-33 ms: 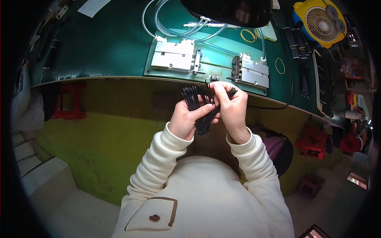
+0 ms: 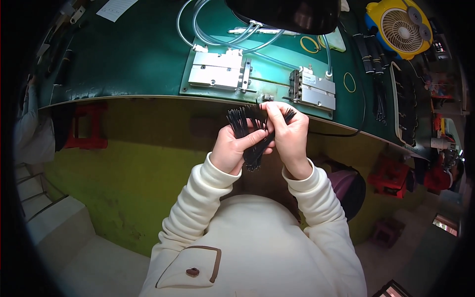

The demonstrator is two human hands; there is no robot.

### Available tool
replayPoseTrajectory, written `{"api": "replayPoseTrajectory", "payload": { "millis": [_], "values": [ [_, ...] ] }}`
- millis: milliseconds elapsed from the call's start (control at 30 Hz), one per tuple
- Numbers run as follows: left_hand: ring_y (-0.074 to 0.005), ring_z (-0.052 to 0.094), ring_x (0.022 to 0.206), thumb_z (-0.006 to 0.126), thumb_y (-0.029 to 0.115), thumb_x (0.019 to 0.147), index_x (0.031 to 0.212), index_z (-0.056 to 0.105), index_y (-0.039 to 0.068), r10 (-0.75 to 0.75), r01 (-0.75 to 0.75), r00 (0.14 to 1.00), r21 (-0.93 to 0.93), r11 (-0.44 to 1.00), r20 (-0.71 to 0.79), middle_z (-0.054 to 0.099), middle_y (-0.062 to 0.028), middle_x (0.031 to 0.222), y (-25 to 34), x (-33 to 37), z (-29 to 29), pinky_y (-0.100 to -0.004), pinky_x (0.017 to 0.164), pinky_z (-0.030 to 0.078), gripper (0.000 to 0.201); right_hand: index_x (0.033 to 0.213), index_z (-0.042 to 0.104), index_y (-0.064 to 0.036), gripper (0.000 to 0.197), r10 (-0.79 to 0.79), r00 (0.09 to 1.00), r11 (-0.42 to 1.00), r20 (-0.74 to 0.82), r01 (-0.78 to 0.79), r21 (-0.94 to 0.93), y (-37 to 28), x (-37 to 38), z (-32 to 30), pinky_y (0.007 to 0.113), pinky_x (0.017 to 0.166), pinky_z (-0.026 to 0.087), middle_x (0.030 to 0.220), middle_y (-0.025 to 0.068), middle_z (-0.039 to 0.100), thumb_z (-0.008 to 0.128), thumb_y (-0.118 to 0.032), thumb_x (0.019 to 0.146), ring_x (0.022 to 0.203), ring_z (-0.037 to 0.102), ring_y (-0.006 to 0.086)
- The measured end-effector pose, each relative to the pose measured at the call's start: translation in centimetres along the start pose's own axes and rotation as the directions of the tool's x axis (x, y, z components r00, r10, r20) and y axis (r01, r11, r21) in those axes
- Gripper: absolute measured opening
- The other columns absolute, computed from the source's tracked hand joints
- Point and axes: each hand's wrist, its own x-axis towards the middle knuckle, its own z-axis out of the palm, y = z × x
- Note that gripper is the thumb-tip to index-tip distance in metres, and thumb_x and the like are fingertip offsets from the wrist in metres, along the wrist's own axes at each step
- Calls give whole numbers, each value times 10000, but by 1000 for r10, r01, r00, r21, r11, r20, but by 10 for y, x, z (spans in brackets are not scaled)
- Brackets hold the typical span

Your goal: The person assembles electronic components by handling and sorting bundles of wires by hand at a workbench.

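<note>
A bundle of short, thin black wires (image 2: 253,157) is held over the near edge of the bench. My left hand (image 2: 232,147) is closed round it, thumb across the front, and the upper ends fan out in a loose spread. My right hand (image 2: 291,136) presses against the bundle's right side with thumb and forefinger pinched near the tops of a few strands. More black ends (image 2: 289,116) poke out between its thumb and knuckles. Some fingertips are hidden behind the wires.
Just beyond my hands, a metal fixture with a left block (image 2: 215,70) and a right block (image 2: 316,90) sits on the green bench (image 2: 123,59), fed by clear hoses. A black lamp (image 2: 287,12) hangs above. A yellow-blue fan (image 2: 402,29) and black wire bundles (image 2: 366,52) stand right.
</note>
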Motion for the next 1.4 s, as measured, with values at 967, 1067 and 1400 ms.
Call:
{"api": "replayPoseTrajectory", "payload": {
  "millis": [967, 1067, 1400],
  "values": [
    [-149, 548, 624, 526, 14, 758, 813, 526, -5, 37, -36, 997, 12, 999, -69, 558, -69, 725, -1, 0, 4, -265, 573, 472, 59, 708, 593, 17, 176, 48, 998, 998, 49, -50, 50, -10, -4, 3, 164, 309, 322, 503, 13, 531, 544, -132, 787, 364, 442, 33],
    [-146, 549, 627, 532, 20, 756, 823, 532, -3, 51, -51, 997, 11, 999, -56, 561, -65, 732, -1, 2, 4, -257, 572, 469, 70, 710, 594, 17, 186, 32, 999, 998, 12, -32, 53, -6, -2, 3, 161, 310, 317, 494, 9, 523, 534, -137, 794, 362, 437, 30],
    [-140, 548, 626, 533, 35, 760, 845, 531, -1, 44, -44, 998, -7, 999, -41, 559, -61, 736, -2, 6, 4, -248, 560, 462, 92, 692, 597, 11, 210, 65, 998, 997, 19, -66, 47, -3, 4, 1, 162, 309, 308, 468, -1, 504, 527, -156, 797, 352, 423, 28]
  ]
}}
